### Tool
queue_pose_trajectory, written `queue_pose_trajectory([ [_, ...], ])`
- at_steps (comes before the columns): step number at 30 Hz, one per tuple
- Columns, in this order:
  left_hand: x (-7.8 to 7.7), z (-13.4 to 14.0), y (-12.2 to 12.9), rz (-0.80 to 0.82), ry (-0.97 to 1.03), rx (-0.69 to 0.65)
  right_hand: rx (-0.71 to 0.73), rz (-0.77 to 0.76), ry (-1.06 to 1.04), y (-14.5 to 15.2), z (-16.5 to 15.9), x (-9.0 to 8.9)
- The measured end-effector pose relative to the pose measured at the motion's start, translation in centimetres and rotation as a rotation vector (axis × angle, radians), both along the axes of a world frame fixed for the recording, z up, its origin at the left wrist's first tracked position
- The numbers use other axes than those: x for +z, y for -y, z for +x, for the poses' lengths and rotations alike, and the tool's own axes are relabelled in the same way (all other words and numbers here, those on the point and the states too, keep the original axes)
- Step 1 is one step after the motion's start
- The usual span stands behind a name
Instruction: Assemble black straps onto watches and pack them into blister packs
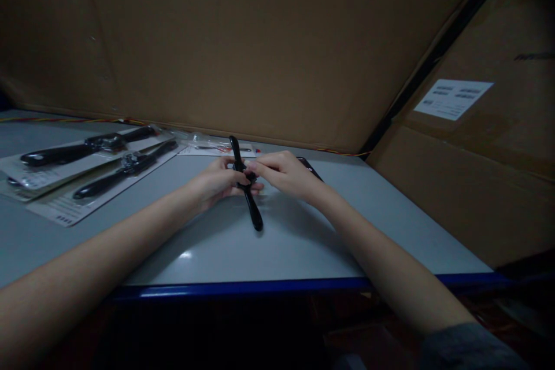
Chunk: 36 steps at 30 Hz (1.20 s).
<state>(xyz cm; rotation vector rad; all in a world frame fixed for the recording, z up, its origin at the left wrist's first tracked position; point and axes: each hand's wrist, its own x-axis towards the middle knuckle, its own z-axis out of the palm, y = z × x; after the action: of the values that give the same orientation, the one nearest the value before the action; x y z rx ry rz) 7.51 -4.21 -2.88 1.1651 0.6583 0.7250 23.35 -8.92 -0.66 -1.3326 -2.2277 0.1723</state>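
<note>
A black spokeshave (255,211) is held over the middle of the table, one handle tilted up and away, the other towards me. My left hand (221,181) is closed around its middle, thumb across the near side. My right hand (286,173) is closed too, thumb and fingertips pinched at the spokeshave's centre. The small part under those fingertips is hidden. Just behind my right hand lies a flat dark object with a shiny edge (310,167), mostly covered by the hand.
Several carded packs with black spokeshaves (108,182) lie overlapping on the left. Behind my hands is another clear-wrapped card (217,147). Cardboard walls (243,46) stand at the back and right, with a white label (453,99). A blue edge (243,289) borders the table's front.
</note>
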Motion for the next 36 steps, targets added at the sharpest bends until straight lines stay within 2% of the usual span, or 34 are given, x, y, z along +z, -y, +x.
queue_pose_trajectory([
  [8,0.02,0.07,0.1,-0.009,-0.012,-0.02,-0.105,0.074,0.061,-0.13,0.26,0.06],
  [15,0.26,0.09,0.4,-0.007,-0.008,0.019,0.064,-0.015,-0.037,-0.14,-0.08,-0.36],
  [17,0.3,0.1,0.41,-0.016,-0.016,0.013,0.03,-0.002,-0.014,-0.14,0.03,-0.23],
  [20,0.32,0.13,0.41,-0.046,-0.011,0.009,-0.094,0.044,0.049,-0.17,0.32,-0.05],
  [22,0.32,0.14,0.4,-0.061,-0.002,0.019,-0.116,0.053,0.059,-0.16,0.36,-0.03],
  [28,0.33,0.05,0.38,-0.023,-0.002,0.025,0.04,-0.007,-0.024,0.1,-0.13,-0.21],
  [36,0.38,0.08,0.49,-0.027,-0.004,0.002,-0.108,0.069,0.11,0.02,0.18,-0.02],
])
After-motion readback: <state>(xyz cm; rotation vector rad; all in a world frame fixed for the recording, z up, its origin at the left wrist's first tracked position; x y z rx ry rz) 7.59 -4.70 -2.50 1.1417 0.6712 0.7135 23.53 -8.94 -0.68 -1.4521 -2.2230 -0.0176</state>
